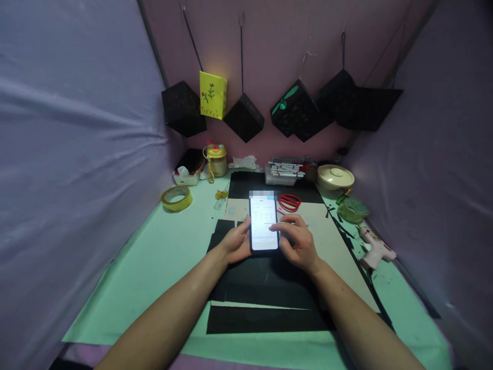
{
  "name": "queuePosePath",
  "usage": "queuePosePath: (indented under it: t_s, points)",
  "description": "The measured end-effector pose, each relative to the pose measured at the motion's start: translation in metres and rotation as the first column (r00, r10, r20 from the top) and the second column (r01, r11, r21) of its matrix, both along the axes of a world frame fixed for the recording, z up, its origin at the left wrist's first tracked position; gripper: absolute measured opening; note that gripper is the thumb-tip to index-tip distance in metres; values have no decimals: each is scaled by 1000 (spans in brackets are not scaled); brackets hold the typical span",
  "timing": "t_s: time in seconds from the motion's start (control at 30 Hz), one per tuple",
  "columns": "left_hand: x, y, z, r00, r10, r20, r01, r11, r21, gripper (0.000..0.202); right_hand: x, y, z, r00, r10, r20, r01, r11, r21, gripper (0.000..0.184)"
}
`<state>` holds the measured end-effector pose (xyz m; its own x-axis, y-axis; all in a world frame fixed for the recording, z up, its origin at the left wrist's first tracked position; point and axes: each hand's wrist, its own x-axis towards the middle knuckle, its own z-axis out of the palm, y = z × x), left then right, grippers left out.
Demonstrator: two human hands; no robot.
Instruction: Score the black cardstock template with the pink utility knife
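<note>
A smartphone (264, 226) with a bright white screen is upright over the middle of the table. My left hand (236, 241) grips it along the left edge, thumb at the side. My right hand (298, 241) is at the phone's right side, holding nothing that I can see, its fingers bent and apart. One fingertip is over the screen, at or very near the glass. Below the phone lie black card sheets (265, 282) on a pale board (327, 241). Red-handled scissors (289, 202) lie just behind my right hand, and a pink pen (282, 211) is partly hidden by it.
Yellow tape (176, 204) lies on the left of the green tablecloth (150, 267). Along the back stand a yellow-lidded jar (216, 163), a box of markers (283, 177) and a lidded bowl (335, 177). At right is a pink glue gun (375, 252). Black boxes (244, 119) hang above.
</note>
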<state>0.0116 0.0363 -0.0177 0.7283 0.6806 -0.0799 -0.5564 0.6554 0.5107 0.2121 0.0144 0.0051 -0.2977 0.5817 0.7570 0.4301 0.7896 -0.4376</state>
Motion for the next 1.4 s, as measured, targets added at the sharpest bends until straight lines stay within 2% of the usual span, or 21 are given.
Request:
queuePosePath:
  t_s: [1.4]
  points:
    - [1,0,0,999,-2,32,2,1000,3,59,1,2,-3,997,-29,76,30,999,-14,35]
